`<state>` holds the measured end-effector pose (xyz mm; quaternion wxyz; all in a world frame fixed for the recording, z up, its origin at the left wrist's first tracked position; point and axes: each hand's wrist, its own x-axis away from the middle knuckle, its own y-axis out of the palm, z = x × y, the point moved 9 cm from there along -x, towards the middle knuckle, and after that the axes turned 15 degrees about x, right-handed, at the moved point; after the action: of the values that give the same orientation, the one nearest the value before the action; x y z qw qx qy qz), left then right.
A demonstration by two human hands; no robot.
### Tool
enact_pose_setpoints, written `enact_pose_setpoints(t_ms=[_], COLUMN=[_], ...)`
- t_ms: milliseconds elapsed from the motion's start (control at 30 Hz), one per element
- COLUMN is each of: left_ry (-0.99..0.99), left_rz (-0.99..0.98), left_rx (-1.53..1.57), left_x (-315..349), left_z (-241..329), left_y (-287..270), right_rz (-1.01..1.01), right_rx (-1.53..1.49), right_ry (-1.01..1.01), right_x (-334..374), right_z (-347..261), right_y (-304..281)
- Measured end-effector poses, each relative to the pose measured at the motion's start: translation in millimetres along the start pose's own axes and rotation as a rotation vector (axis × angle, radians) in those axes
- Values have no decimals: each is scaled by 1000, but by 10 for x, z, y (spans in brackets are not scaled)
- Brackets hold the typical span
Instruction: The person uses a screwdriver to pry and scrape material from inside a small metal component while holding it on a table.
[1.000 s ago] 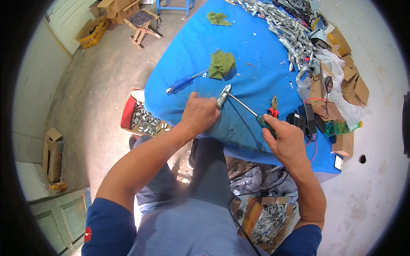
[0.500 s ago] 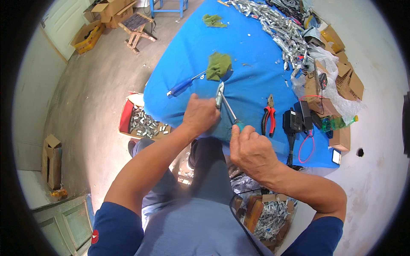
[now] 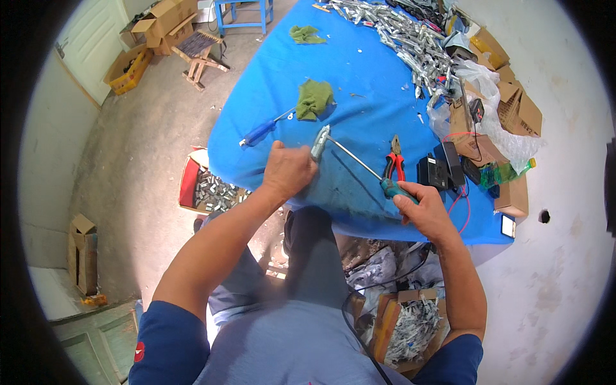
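Note:
My left hand [image 3: 287, 170] is closed around a small silvery metal piece [image 3: 320, 142] above the near part of the table. Its exact kind is too small to tell. In my right hand [image 3: 425, 210] is the teal handle of a screwdriver [image 3: 392, 189]. The screwdriver's long shaft slants up and left, its tip at the metal piece. Beyond my left hand lie a second, blue-handled screwdriver [image 3: 259, 132] and a crumpled green cloth [image 3: 314, 100]. Pliers with red and black handles [image 3: 395, 160] rest just past my right hand.
A heap of silvery metal parts [image 3: 410, 48] covers the far right of the blue-covered table [image 3: 256, 96]. Black power adapters [image 3: 432, 173] and a green bottle [image 3: 504, 173] are at the right. Left of the table, a box of small metal pieces [image 3: 190, 183] stands low down.
My right hand has moved right and turned, so the screwdriver lies at a flatter slant. My left hand has shifted slightly with the metal piece, and the whole view has moved a little.

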<state>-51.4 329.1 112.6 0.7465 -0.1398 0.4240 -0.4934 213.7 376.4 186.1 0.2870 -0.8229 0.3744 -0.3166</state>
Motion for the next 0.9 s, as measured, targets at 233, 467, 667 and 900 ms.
enact_pose_setpoints(t_ms=[233,467,667,900], left_ry=[8,19,29,10], left_rz=[-12,0,20,17], left_rx=[-55,-80,-67,-44], left_x=[-21,-19,-22,-21], left_z=[45,52,87,54], left_y=[-14,-9,-50,-31], right_rz=[6,39,185,453], right_rx=[-187,-299,112,819], right_ry=[30,-46,-180,-431], right_x=[-110,-255,-216,-5], right_z=[1,122,-132,-855], right_y=[66,285,172,259])
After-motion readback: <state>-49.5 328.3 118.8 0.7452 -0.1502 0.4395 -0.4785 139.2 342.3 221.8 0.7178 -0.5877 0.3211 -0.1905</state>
